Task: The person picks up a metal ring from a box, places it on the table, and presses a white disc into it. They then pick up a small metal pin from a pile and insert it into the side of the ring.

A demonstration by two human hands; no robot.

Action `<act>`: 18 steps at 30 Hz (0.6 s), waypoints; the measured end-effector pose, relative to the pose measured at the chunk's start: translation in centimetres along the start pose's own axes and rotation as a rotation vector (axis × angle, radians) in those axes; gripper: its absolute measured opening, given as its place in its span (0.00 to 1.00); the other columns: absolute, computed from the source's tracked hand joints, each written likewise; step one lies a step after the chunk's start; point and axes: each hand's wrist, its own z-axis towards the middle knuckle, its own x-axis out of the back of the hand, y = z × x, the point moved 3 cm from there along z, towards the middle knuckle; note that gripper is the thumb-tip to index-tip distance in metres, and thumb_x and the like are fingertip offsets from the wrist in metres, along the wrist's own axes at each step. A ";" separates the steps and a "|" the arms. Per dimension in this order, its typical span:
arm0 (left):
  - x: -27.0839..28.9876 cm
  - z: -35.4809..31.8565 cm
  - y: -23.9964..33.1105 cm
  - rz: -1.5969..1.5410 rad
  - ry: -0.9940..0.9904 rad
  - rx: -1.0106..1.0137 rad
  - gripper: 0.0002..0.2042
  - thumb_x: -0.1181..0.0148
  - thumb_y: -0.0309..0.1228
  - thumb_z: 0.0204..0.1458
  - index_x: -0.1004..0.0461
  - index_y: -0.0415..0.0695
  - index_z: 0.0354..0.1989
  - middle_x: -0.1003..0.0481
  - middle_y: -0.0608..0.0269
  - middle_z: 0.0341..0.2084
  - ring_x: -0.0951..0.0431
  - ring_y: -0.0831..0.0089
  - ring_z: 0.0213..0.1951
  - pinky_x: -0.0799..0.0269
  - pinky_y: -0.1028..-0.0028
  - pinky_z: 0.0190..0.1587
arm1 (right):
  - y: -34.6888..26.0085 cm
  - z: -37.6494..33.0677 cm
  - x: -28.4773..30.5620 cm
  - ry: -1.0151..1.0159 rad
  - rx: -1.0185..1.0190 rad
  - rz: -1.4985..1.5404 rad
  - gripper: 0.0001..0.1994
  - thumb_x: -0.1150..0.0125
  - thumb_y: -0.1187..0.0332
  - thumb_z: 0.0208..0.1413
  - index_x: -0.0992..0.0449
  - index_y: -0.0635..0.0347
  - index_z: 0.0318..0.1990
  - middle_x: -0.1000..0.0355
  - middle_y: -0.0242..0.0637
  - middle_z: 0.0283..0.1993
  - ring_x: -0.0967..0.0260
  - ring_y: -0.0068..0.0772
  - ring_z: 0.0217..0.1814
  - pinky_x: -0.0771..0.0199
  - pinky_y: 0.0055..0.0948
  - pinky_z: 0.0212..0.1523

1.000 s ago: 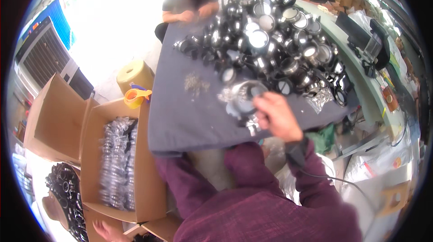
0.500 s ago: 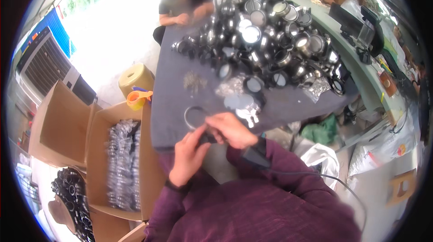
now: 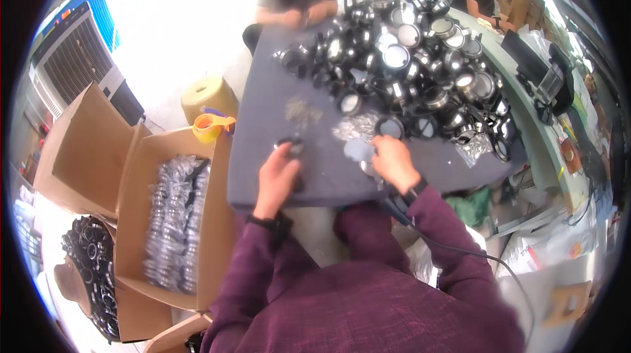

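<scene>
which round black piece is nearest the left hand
The blurred dark piece touching the left hand; it sits alone, while the others crowd the big heap or the box.

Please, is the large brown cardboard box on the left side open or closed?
Open: the large brown cardboard box has its left flap folded outward, and clear plastic-wrapped items show inside.

readable text: none | white bag (image 3: 555,253): red mark (image 3: 531,258), too blurred to read

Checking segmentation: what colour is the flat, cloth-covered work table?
Dark bluish-grey table; head view shows it best.
</scene>
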 end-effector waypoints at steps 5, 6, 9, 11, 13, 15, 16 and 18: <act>-0.3 -0.2 0.4 -0.030 -0.010 0.055 0.20 0.43 0.26 0.55 0.33 0.42 0.58 0.27 0.70 0.27 0.31 0.87 0.26 0.35 0.86 0.24 | -0.4 0.0 -1.3 0.001 0.042 -0.284 0.09 0.46 0.72 0.45 0.27 0.70 0.32 0.29 0.54 0.37 0.26 0.54 0.36 0.26 0.48 0.37; -0.3 0.0 0.3 -0.031 -0.005 0.050 0.20 0.43 0.26 0.55 0.33 0.42 0.58 0.27 0.70 0.27 0.31 0.87 0.26 0.35 0.86 0.24 | -0.4 0.3 -1.3 0.004 0.049 -0.286 0.09 0.46 0.72 0.45 0.27 0.70 0.32 0.29 0.54 0.37 0.26 0.54 0.36 0.26 0.48 0.37; 0.1 -0.1 -0.2 0.027 0.006 -0.040 0.20 0.43 0.26 0.55 0.33 0.42 0.57 0.29 0.72 0.26 0.33 0.87 0.24 0.37 0.85 0.24 | -1.2 0.9 -1.1 0.090 0.094 -0.212 0.09 0.46 0.72 0.46 0.27 0.68 0.32 0.29 0.55 0.36 0.26 0.55 0.34 0.26 0.48 0.35; 0.1 -0.1 -0.2 0.017 0.007 -0.049 0.19 0.44 0.25 0.55 0.33 0.42 0.57 0.29 0.72 0.25 0.33 0.87 0.24 0.37 0.85 0.24 | -1.4 2.0 -1.0 0.107 0.094 -0.209 0.09 0.44 0.69 0.49 0.26 0.67 0.32 0.28 0.55 0.34 0.26 0.55 0.33 0.25 0.48 0.35; 0.1 -0.3 -0.3 -0.010 0.012 -0.058 0.19 0.44 0.25 0.55 0.32 0.42 0.57 0.30 0.73 0.25 0.34 0.88 0.23 0.38 0.85 0.23 | -1.5 2.8 -1.8 0.099 0.100 -0.253 0.09 0.42 0.67 0.50 0.26 0.66 0.33 0.28 0.54 0.32 0.26 0.55 0.33 0.25 0.47 0.35; -0.1 -0.4 -0.5 -0.033 0.013 -0.076 0.19 0.44 0.24 0.55 0.32 0.42 0.57 0.31 0.74 0.25 0.34 0.88 0.23 0.38 0.85 0.23 | -1.8 3.4 -2.5 0.089 0.093 -0.296 0.12 0.40 0.62 0.51 0.26 0.65 0.33 0.27 0.53 0.30 0.25 0.53 0.33 0.25 0.46 0.34; -0.2 -0.6 -0.2 -0.057 0.010 -0.041 0.19 0.43 0.23 0.55 0.32 0.42 0.57 0.32 0.75 0.24 0.35 0.89 0.23 0.39 0.85 0.23 | -1.9 3.5 -2.8 0.097 0.108 -0.296 0.12 0.40 0.62 0.51 0.26 0.65 0.33 0.27 0.53 0.30 0.25 0.53 0.33 0.25 0.46 0.34; -0.4 -0.5 -0.2 -0.047 0.008 -0.052 0.19 0.42 0.23 0.55 0.32 0.43 0.57 0.34 0.77 0.23 0.36 0.90 0.22 0.39 0.86 0.23 | -1.4 4.0 -3.4 0.092 0.067 -0.329 0.12 0.40 0.63 0.51 0.25 0.64 0.33 0.26 0.53 0.29 0.25 0.52 0.34 0.24 0.45 0.34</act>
